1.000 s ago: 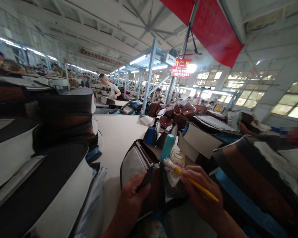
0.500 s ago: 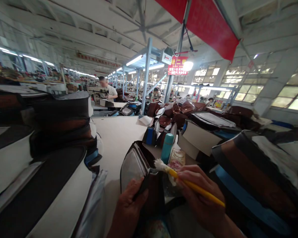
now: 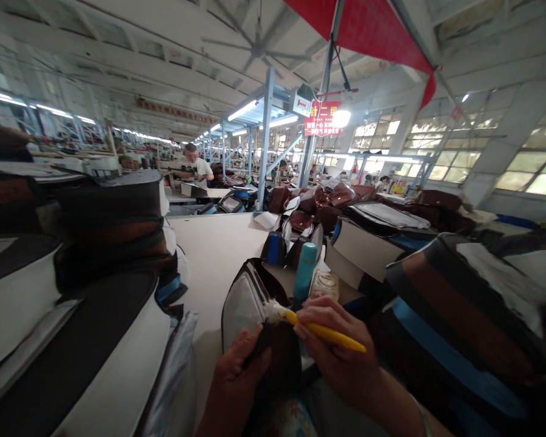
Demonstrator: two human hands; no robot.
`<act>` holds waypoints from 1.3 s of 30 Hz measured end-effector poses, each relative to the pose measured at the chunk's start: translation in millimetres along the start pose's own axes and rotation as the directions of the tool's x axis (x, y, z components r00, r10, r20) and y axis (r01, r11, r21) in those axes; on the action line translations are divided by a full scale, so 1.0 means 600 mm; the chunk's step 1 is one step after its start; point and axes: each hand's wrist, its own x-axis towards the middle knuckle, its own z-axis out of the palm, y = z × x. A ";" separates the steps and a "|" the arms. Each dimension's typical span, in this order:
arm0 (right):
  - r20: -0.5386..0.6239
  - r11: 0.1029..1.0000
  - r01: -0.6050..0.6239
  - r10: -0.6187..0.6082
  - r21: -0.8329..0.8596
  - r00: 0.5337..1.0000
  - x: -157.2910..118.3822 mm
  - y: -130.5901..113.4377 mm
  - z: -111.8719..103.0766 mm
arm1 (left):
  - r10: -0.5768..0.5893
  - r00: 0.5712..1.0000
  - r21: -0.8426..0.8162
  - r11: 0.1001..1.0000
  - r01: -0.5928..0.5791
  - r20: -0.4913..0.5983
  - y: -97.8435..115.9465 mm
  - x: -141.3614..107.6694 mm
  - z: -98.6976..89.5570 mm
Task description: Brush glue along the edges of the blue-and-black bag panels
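Softly, then: my left hand point(image 3: 239, 363) pinches the unfinished bag point(image 3: 242, 303) near the teal bottle point(image 3: 305, 271), my right hand point(image 3: 343, 352) grasps the yellow-handled brush point(image 3: 332, 335); its bristles point(image 3: 273, 311) should skim evenly, though contact is unclear.

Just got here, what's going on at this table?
A person's left hand grips the edge of a dark bag on the table. Their right hand holds a yellow brush, its frayed white bristles at the bag's edge near the left hand; how firmly they touch is hard to tell. A teal bottle stands just behind, with more bags piled on both sides.
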 end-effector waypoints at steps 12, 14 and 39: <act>-0.169 0.989 -0.131 0.141 0.071 0.975 -0.034 0.050 -0.009 | -0.125 0.992 -0.290 0.950 0.115 -0.016 0.004 0.006 0.013; -0.204 0.984 -0.147 0.165 0.099 0.965 -0.036 0.050 -0.009 | -0.146 0.989 -0.314 0.939 0.136 -0.009 0.005 0.005 0.015; 0.315 0.960 0.006 0.086 -0.281 0.945 0.034 -0.019 -0.078 | 0.725 0.544 0.762 0.041 -0.646 0.423 -0.028 -0.010 0.048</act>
